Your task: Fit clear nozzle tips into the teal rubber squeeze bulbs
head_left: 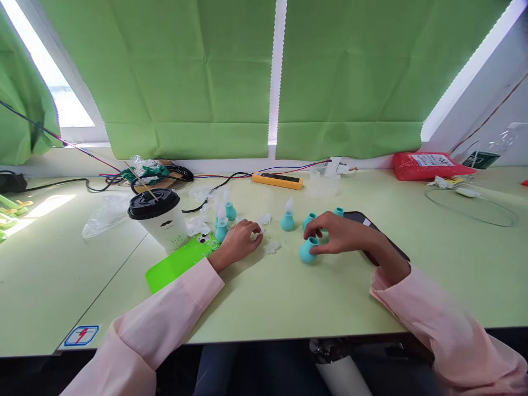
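Observation:
My right hand [333, 233] grips a small teal squeeze bulb [307, 252] between thumb and fingers, its open neck tilted up. Behind that hand are other open-necked teal bulbs, partly hidden, one at the back [339, 212]. My left hand [240, 240] is curled with its fingertips together beside small translucent pieces [272, 247]; whatever they pinch is too small to make out. Between the hands, farther back, stands a teal bulb with a clear pointed tip [287, 220]. More tipped bulbs [221, 230] cluster just left of my left hand.
A lidded paper cup [165, 225] with a stick stands at the left, by a bright green phone case [177, 267]. A dark phone [381, 242] lies behind my right wrist. Farther back are an orange power strip [277, 180], cables and a red packet [429, 166].

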